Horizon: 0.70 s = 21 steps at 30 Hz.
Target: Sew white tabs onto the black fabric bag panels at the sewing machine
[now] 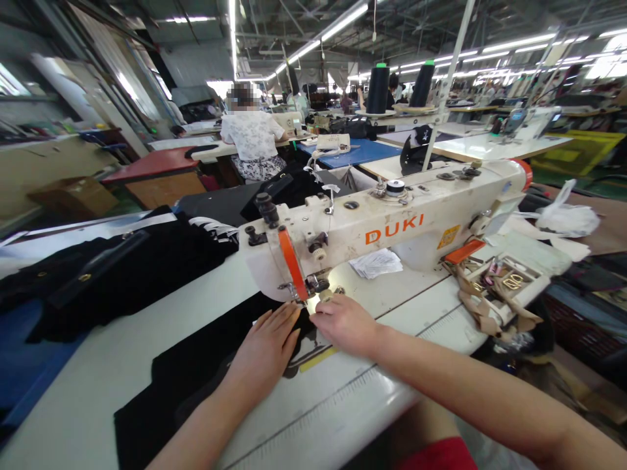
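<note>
A white sewing machine marked DUKI stands across the table, its lit needle area just in front of my fingers. Black fabric lies flat on the table to the left of the needle and reaches under the presser foot. My left hand rests on this fabric with its fingers stretched toward the foot. Close to the right side of the needle, my right hand has its fingers curled and pressed together. What its fingertips hold, if anything, is hidden. An orange guard covers the front of the needle bar.
Folded black pieces with eyelets are piled at the left. White paper slips lie behind the machine's bed. A tray with metal buckles and tan straps sits at the right. Ahead, a person sits at another table. Dark thread cones stand behind.
</note>
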### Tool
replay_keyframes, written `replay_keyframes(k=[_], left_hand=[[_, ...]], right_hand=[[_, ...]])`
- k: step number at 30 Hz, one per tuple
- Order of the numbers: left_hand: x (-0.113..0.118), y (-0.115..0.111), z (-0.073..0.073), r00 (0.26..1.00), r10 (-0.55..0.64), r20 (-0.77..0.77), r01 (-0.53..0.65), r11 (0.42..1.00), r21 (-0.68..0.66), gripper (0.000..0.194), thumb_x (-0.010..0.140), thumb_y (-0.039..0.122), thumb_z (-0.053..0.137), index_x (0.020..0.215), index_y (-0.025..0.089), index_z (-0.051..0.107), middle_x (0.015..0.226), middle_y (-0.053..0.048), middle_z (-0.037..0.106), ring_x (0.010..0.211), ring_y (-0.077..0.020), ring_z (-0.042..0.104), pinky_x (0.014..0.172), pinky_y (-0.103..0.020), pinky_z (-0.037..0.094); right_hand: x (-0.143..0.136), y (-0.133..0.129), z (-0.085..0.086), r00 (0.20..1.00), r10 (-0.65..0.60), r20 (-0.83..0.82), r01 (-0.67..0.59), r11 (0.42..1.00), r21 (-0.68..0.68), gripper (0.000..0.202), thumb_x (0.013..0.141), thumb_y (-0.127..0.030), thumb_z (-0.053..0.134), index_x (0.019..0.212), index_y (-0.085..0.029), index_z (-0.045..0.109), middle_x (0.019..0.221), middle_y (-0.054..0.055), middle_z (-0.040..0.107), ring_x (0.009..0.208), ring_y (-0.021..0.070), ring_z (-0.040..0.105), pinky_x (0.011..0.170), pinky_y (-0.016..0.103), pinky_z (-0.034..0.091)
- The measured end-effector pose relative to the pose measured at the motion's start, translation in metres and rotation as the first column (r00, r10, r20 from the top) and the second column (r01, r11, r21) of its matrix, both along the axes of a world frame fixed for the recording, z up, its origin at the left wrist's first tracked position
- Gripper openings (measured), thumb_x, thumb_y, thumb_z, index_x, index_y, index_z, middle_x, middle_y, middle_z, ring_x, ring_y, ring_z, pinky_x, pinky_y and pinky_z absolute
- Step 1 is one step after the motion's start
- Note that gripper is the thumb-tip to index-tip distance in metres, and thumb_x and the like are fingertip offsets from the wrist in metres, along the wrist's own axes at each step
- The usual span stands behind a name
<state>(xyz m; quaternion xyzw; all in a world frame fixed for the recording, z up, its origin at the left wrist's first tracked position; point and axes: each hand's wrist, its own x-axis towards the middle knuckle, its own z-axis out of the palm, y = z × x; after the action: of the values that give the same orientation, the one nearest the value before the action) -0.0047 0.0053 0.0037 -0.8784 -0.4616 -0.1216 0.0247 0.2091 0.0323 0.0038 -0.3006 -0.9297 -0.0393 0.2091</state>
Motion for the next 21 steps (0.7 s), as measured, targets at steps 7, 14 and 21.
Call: replay_keyframes(k=[7, 14, 21], left_hand=[[-0.024, -0.062, 0.022, 0.995, 0.083, -0.048, -0.077, 0.991, 0.107, 0.054, 0.094, 0.037, 0.045, 0.145, 0.021, 0.036, 0.149, -0.009, 0.044, 0.140, -0.0264, 0.035, 0.112, -0.052, 0.033], [-0.092, -0.134, 0.004, 0.980, 0.170, -0.106, -0.152, 0.975, 0.165, 0.067, 0.079, 0.040, 0.059, 0.142, 0.029, 0.043, 0.137, -0.005, 0.058, 0.117, -0.0284, 0.061, 0.092, -0.038, 0.055], [-0.181, -0.084, 0.089, 0.542, 0.837, 0.078, -0.839, 0.533, 0.109, 0.037, 0.083, 0.041, 0.046, 0.109, 0.024, 0.067, 0.092, -0.002, 0.075, 0.082, -0.0324, 0.071, 0.068, -0.047, 0.059]], right_hand=[[0.008, -0.014, 0.001, 0.987, 0.087, -0.137, -0.086, 0.996, 0.015, 0.018, 0.091, -0.015, 0.049, 0.085, -0.015, 0.066, 0.080, 0.007, 0.061, 0.078, 0.0197, 0.050, 0.072, 0.031, 0.042], [0.008, -0.018, 0.003, 0.980, 0.110, -0.168, -0.117, 0.993, -0.034, 0.020, 0.091, -0.015, 0.048, 0.083, -0.016, 0.065, 0.079, 0.006, 0.061, 0.077, 0.0190, 0.050, 0.072, 0.031, 0.044], [0.006, -0.019, 0.001, 0.967, 0.120, -0.224, -0.137, 0.989, -0.058, 0.019, 0.091, -0.013, 0.048, 0.083, -0.016, 0.065, 0.078, 0.006, 0.062, 0.078, 0.0193, 0.052, 0.072, 0.030, 0.044]])
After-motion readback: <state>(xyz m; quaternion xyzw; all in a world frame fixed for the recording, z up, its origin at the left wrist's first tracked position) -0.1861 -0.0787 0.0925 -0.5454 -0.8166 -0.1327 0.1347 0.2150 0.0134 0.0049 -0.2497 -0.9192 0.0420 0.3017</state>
